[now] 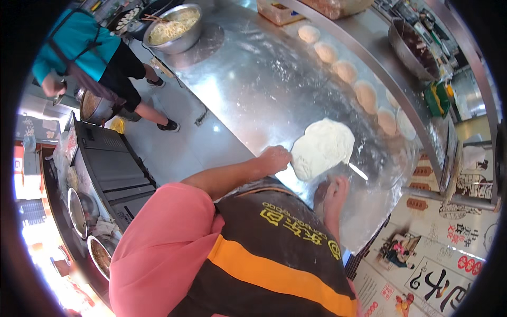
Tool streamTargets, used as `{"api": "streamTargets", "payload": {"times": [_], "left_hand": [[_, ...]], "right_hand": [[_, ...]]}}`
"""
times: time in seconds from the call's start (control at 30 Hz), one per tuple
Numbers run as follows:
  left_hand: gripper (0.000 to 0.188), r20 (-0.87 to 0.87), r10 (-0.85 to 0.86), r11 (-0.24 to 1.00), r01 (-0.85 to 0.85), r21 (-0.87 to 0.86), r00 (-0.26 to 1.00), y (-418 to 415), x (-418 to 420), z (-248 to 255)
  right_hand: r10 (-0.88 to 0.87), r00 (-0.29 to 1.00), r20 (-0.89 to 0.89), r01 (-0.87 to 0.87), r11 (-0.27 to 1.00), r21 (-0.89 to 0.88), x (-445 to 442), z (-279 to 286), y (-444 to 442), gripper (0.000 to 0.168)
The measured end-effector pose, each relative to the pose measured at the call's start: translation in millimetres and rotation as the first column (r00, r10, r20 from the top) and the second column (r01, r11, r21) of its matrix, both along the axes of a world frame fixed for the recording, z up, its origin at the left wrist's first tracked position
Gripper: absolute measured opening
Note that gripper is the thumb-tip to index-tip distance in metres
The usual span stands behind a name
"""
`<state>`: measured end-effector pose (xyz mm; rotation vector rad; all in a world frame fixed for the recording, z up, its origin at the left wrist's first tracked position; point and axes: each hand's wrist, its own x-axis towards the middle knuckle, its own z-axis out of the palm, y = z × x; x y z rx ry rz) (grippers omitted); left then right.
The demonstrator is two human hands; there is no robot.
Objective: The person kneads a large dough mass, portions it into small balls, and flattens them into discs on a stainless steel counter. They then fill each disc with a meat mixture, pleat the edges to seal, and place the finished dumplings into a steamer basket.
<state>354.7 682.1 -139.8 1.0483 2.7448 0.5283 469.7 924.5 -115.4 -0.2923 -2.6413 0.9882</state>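
Observation:
A flat, uneven sheet of pale dough (pixel 324 148) lies on the shiny metal worktop (pixel 253 79) in front of me. At the dough's left edge, my left hand (pixel 275 159) has its fingers curled in; whether they pinch the rim is hidden. My right hand (pixel 336 188) hovers by the near side of the sheet, blurred, fingers loosely bent and somewhat apart, with nothing visible in it. A narrow bright white strip (pixel 358 171) shows beside the dough; I cannot tell if it is an object or a glare.
Several round dough pieces (pixel 344 71) line the worktop's far right side, below a metal rail (pixel 372 49). A steel bowl of shredded food (pixel 176 33) with chopsticks stands at the far left corner. A person in a teal top (pixel 79 43) stands beyond the left edge.

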Motion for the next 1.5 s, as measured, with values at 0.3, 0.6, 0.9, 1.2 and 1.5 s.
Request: {"api": "streamTargets", "payload": {"times": [0.3, 0.6, 0.9, 1.2, 1.5], "left_hand": [[0.015, 0.440, 0.236, 0.817, -0.422, 0.393, 0.867, 25.3, -37.4, 50.7], [0.017, 0.430, 0.051, 0.733, -0.326, 0.597, 0.901, 94.1, -40.3, 26.6], [0.026, 0.385, 0.302, 0.801, -0.451, 0.394, 0.872, 98.4, -30.9, 41.5], [0.020, 0.241, 0.445, 0.802, -0.503, 0.321, 0.863, 95.8, -18.5, 23.9], [0.016, 0.067, 0.498, 0.818, -0.494, 0.295, 0.865, 99.5, -8.0, 36.0]], "right_hand": [[-0.002, 0.999, 0.035, 0.007, 0.988, -0.152, 24.9, -10.4, 20.0, 0.032], [0.089, 0.987, 0.136, -0.054, 0.969, -0.242, 6.2, 9.7, 44.8, 0.030], [0.255, 0.959, 0.126, -0.212, 0.935, -0.284, -7.3, 0.1, 61.6, 0.030], [0.560, 0.826, 0.065, -0.538, 0.818, -0.205, -55.0, 1.6, 58.3, 0.028], [0.502, 0.863, 0.053, -0.466, 0.833, -0.299, -89.3, 23.1, 22.8, 0.032]]}}
